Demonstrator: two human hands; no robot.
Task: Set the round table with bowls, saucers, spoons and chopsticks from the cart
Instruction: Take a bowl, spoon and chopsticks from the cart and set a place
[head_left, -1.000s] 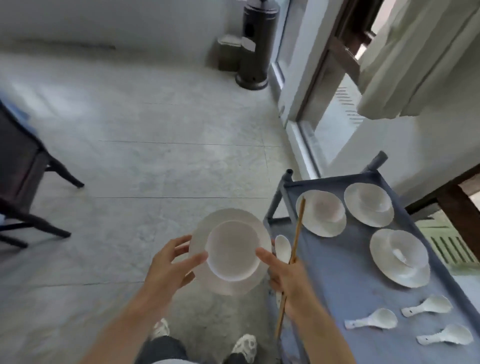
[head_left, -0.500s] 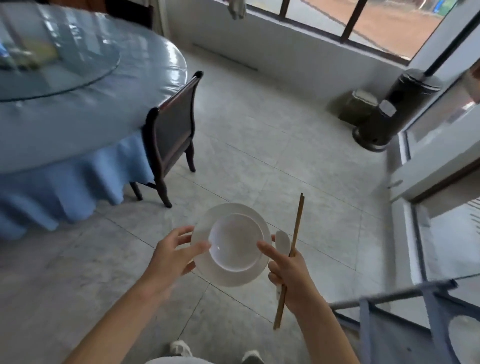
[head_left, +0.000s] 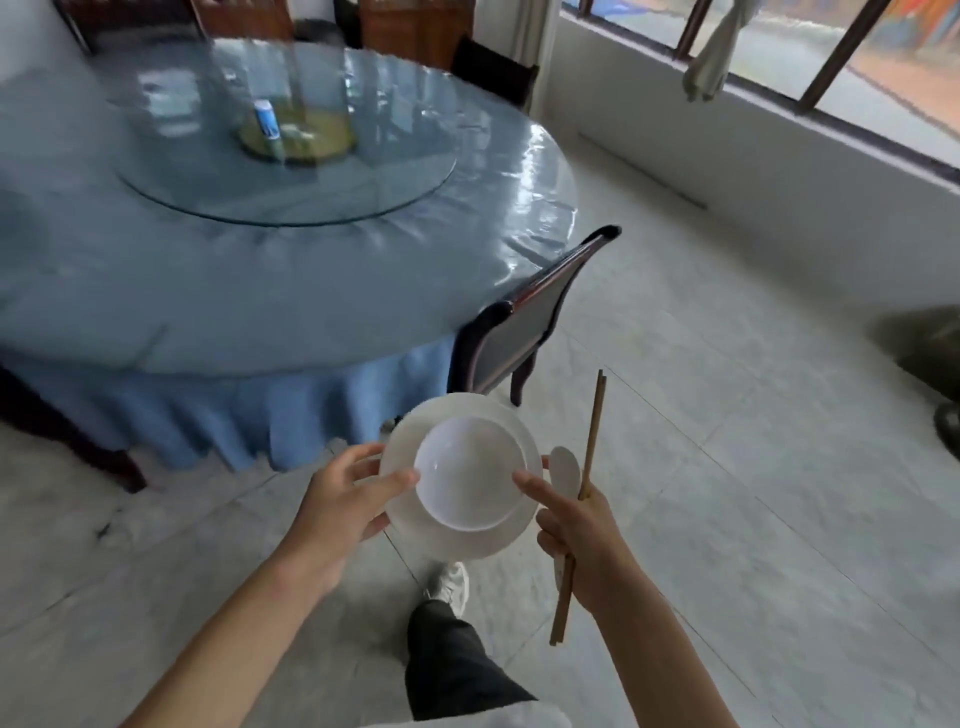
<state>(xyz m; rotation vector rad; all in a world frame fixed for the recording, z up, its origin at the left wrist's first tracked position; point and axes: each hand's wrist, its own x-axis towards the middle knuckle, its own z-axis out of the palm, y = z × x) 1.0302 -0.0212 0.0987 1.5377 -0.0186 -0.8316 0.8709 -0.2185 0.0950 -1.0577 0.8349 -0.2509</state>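
Bowl, white, seated in white saucer, both carried level above the tiled floor, just short of the round table. Left hand gripping the saucer's left rim, thumb curled over the top edge, fingers tucked beneath and mostly hidden. Right hand steadying the bowl's right rim with its thumb, remaining fingers wrapped round a pair of wooden chopsticks and a white spoon; spoon handle largely covered by the palm, only the bowl end and a sliver below showing. Table under shiny blue cover, glass turntable with a blurred small can. Dark chair pushed against the table edge. Far table side blurred.
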